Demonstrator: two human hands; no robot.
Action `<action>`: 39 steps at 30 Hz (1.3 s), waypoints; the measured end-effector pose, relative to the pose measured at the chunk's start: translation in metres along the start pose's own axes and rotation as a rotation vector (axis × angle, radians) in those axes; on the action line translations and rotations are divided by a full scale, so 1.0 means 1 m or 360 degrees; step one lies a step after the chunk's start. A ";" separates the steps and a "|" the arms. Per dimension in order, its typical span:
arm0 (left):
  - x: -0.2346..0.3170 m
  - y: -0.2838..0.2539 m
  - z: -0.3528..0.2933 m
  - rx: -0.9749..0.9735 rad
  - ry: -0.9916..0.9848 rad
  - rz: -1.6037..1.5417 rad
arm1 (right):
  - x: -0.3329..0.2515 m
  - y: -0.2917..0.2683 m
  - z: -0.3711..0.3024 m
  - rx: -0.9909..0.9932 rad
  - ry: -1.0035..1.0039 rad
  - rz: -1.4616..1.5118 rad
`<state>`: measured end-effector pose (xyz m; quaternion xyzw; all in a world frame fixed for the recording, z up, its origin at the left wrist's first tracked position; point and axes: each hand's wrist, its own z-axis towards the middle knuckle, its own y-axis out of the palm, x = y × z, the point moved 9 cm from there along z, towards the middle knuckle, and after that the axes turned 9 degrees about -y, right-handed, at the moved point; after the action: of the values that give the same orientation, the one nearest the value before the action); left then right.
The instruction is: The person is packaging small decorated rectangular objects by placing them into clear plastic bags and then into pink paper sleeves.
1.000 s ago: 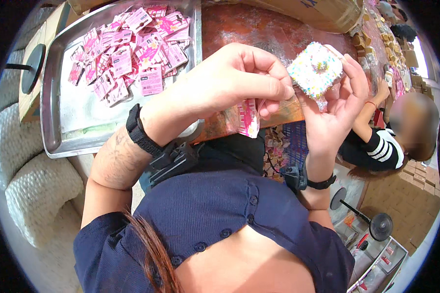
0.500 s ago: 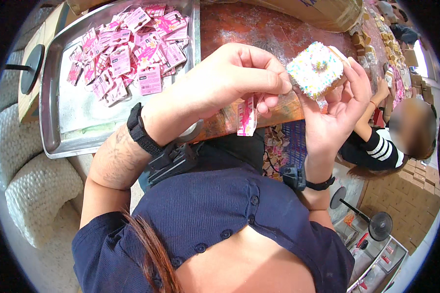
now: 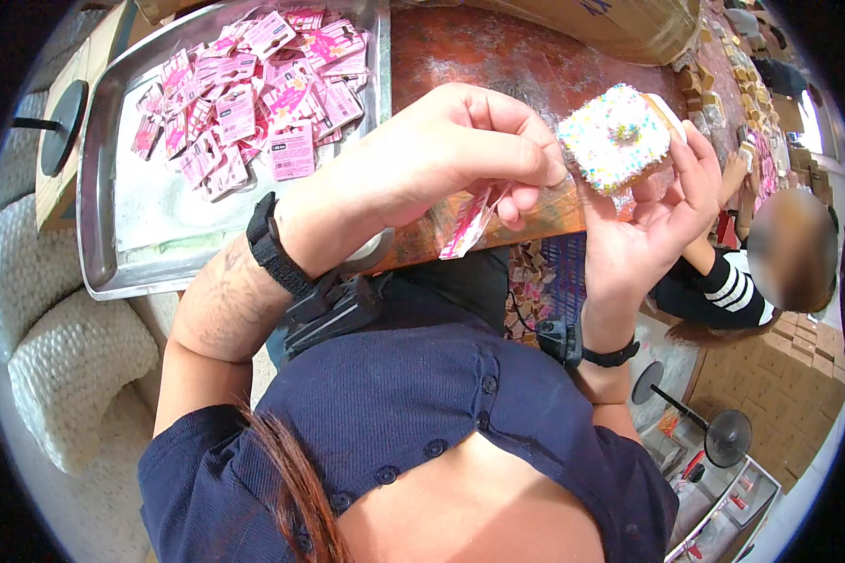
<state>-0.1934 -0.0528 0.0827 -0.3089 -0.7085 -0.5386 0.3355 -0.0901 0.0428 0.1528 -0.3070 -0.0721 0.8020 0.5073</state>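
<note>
Head view is showing a person in a navy ribbed shirt (image 3: 376, 394) working with both bare hands above the near edge of a reddish-brown table (image 3: 441, 56). Toward two o'clock, the right hand (image 3: 662, 202) is holding up a white doughnut-shaped piece (image 3: 601, 155) coated in coloured sprinkles; its fingers are grasping the piece from the three o'clock side and from below. Crinkled clear plastic (image 3: 624, 199) is showing under the piece, next to the palm.

Just beside the piece, on its nine o'clock side, the left hand (image 3: 483, 150) is pressing thumb and forefinger together at the tips; anything between those tips is too small to tell. Its other fingers are curling inward, and a narrow pink-and-white card (image 3: 469, 223) is hanging tilted beneath them, its lower end swinging toward seven o'clock. Black straps (image 3: 270, 246) are circling both wrists.

At ten o'clock, a metal tray (image 3: 381, 70) is holding a loose heap of pink cards (image 3: 282, 94). A cardboard box (image 3: 601, 28) is lying at one o'clock. A blue openwork basket (image 3: 565, 272) is showing past the table edge, near the right wrist. Toward three o'clock, a co-worker in a black sleeve with white stripes (image 3: 737, 281) is reaching over the table. Bubble wrap (image 3: 80, 375) is bulging between eight and nine o'clock.
</note>
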 end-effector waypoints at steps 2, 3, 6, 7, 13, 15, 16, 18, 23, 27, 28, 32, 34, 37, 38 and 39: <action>0.000 0.002 0.000 -0.0054 0.0009 -0.0053 | 0.000 0.001 0.001 -0.0003 0.0006 0.0022; 0.000 0.001 0.000 -0.0055 0.0010 -0.0054 | 0.000 0.001 0.001 -0.0004 0.0005 0.0021; -0.001 0.001 0.002 -0.0027 -0.0002 -0.0054 | -0.002 0.000 0.001 -0.0023 -0.0035 0.0037; -0.003 0.000 0.003 -0.0010 -0.0029 -0.0098 | -0.005 -0.001 0.001 -0.0043 -0.0068 -0.0051; -0.007 -0.004 0.005 0.0029 -0.0060 -0.0189 | -0.006 -0.001 0.000 -0.0074 -0.0108 -0.0165; -0.008 -0.005 0.005 0.0039 -0.0057 -0.0182 | -0.005 -0.001 -0.002 -0.0064 -0.0109 -0.0159; -0.009 -0.006 0.006 0.0048 -0.0068 -0.0179 | -0.003 -0.001 -0.003 -0.0056 -0.0083 -0.0150; -0.010 -0.008 0.005 0.0055 -0.0081 -0.0174 | -0.001 0.000 -0.005 -0.0046 -0.0054 -0.0144; -0.014 -0.011 0.005 0.0088 -0.0111 -0.0183 | 0.002 -0.002 -0.009 0.0034 -0.0033 -0.0036; -0.018 -0.009 0.009 0.0153 -0.0089 -0.0124 | 0.005 -0.010 -0.007 0.0084 -0.0063 -0.0138; -0.017 -0.011 0.009 0.0231 -0.0049 -0.0150 | 0.005 -0.008 -0.005 0.0023 -0.0122 -0.0210; -0.014 -0.009 0.010 0.0355 -0.0089 -0.0015 | -0.001 -0.013 0.000 -0.0137 -0.0264 -0.0472; -0.012 -0.007 0.011 0.0422 -0.0157 0.0021 | -0.010 -0.016 0.007 -0.0200 -0.0258 -0.0503; -0.009 -0.007 0.017 0.0377 -0.0157 0.0186 | -0.013 -0.022 0.020 -0.0322 -0.0107 -0.0269; -0.009 -0.001 0.020 0.0354 -0.0178 0.0215 | 0.008 -0.015 0.017 -0.0291 -0.0086 -0.0290; -0.008 0.007 0.024 0.0348 -0.0198 0.0243 | 0.017 -0.021 0.012 0.0066 -0.0541 -0.0066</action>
<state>-0.1867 -0.0288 0.0758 -0.3563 -0.7569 -0.4110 0.3624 -0.0857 0.0700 0.1644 -0.1550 -0.1465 0.8330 0.5105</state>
